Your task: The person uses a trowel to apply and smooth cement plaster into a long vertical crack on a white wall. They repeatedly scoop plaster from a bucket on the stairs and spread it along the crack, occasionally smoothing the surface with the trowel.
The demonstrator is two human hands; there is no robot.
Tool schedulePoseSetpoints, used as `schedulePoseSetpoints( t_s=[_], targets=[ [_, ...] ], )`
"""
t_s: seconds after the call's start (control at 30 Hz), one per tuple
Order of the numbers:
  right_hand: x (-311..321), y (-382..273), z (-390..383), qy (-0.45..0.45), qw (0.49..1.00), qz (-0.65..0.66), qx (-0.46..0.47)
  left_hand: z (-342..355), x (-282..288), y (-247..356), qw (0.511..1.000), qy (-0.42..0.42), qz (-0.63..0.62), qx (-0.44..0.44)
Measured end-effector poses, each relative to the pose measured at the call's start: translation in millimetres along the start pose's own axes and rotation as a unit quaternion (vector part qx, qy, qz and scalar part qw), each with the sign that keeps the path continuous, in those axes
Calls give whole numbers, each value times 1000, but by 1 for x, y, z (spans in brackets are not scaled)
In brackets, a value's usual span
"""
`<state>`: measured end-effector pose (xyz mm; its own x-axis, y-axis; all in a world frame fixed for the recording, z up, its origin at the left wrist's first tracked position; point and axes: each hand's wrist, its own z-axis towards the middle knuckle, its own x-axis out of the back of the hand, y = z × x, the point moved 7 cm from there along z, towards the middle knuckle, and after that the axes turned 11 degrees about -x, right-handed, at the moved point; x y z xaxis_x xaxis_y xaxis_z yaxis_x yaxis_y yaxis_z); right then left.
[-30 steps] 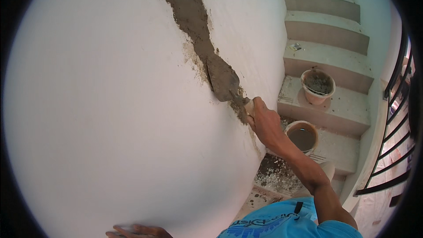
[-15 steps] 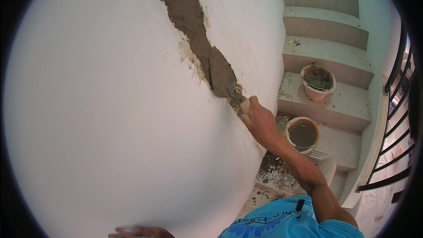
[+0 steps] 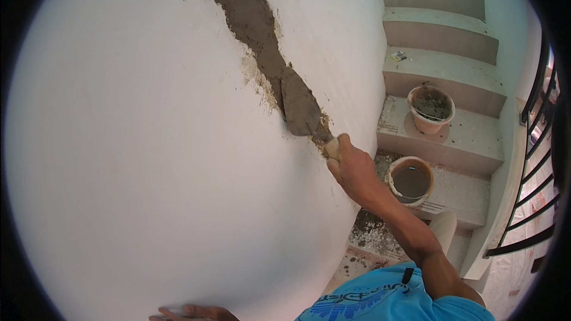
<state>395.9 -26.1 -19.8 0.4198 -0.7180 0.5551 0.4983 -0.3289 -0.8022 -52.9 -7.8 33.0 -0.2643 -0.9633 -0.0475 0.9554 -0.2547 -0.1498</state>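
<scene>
Trowel (image 3: 299, 107) slightly lower; right fingers (image 3: 335, 170) grip it, left fingers (image 3: 199, 311) spread; mortar (image 3: 244, 6) laid above, rough strip (image 3: 325, 123) remains below.

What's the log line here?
right hand: holds trowel | trowel: on mortar strip | left hand: at white wall | upper bucket, lower bucket: on stairs

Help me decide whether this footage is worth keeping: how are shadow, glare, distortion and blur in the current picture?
Head view: soft grey shadow across the lower smooth white wall; head view: small glint on the murky liquid in a round pale bucket; head view: black corners, pale stairs looking bowed; head view: bare right hand and mortar-smeared trowel readable, without strong blur.
</scene>
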Motion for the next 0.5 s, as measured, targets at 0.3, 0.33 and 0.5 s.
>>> schedulePoseSetpoints(
  t_s=[0.3, 0.33, 0.5],
  targets=[
    [32, -47, 21, 43, 996, 37, 70, -1, -1, -1, 1000, -10, 7, 14],
    [26, -46, 23, 50, 996, 20, 64, -1, -2, 0, 1000, -9, 8, 10],
    [1, -7, -14, -41, 999, 10, 12, 0, 0, 3, 1000, -12, 10, 1]
  ],
)
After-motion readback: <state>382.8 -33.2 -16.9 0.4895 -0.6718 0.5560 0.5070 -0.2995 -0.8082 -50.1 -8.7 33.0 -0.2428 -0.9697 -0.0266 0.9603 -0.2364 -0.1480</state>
